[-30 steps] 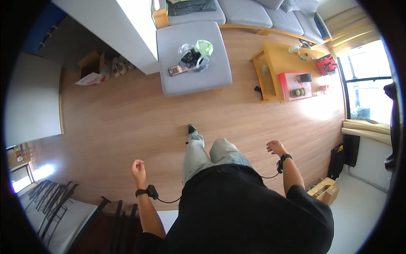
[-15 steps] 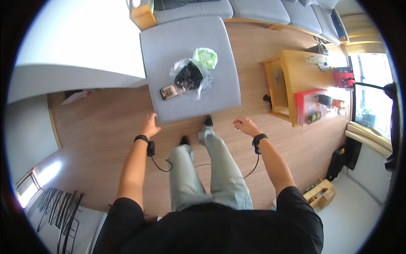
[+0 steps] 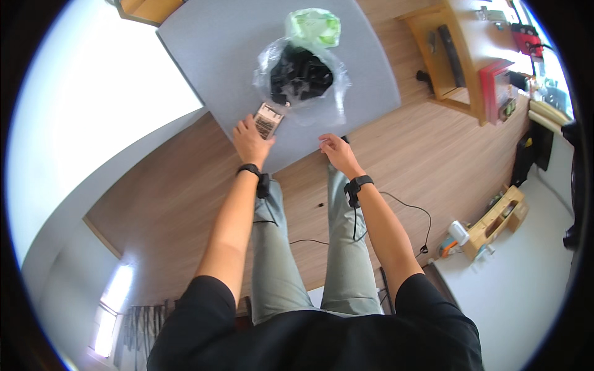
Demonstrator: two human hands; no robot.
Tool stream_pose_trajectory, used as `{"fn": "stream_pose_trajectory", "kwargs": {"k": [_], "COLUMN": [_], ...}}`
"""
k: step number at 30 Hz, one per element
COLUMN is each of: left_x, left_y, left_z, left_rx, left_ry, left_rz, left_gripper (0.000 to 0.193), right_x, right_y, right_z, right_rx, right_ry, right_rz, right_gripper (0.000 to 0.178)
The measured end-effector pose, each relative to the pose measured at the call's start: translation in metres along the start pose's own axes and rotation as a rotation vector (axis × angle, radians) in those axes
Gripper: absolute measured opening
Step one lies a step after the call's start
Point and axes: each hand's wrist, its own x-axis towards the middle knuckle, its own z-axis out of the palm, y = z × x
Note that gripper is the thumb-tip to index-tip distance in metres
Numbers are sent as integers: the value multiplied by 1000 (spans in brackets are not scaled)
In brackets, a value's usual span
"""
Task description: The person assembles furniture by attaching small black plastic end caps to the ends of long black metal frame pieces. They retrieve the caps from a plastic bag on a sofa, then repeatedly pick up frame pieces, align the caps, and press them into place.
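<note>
My left hand [image 3: 252, 143] is at the near edge of a grey cushioned seat [image 3: 216, 55], its fingers and thumb closed around the sides of a small flat beige box [image 3: 268, 121] with dark markings. Just beyond the box lies an opened clear plastic bag [image 3: 339, 80] with several black pieces [image 3: 301, 73] inside. What those pieces are cannot be made out. Against the bag's far side rests a green and white soft plastic packet [image 3: 314, 28]. My right hand [image 3: 336, 150] hovers near the seat's front edge, fingers curled in, with nothing visible in them.
A wooden table [image 3: 461, 68] stands at the right, bearing a red-edged box [image 3: 495, 86] and a red bag [image 3: 527, 41]. Thin cables [image 3: 427, 229] hang near my wrists and legs. A wooden organiser [image 3: 498, 219] is at the lower right, and a white wall [image 3: 111, 68] borders the left.
My left hand has moved forward onto the seat and taken hold of the beige box. The right hand has come inward, still curled. The view has moved closer to the seat and turned.
</note>
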Motion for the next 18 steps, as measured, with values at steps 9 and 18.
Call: {"fn": "stream_pose_trajectory", "kwargs": {"k": [9, 18], "left_x": [-13, 17], "left_y": [-44, -54], "left_z": [15, 4], "left_rx": [-482, -375], "left_ry": [-94, -249], "left_rz": [-67, -124], "left_gripper": [51, 46], "right_x": [24, 54], "right_y": [-48, -73], "right_z": [145, 162], "right_rx": [200, -20], "right_ry": [422, 574], "right_rz": [-149, 33], "right_gripper": [51, 39]}}
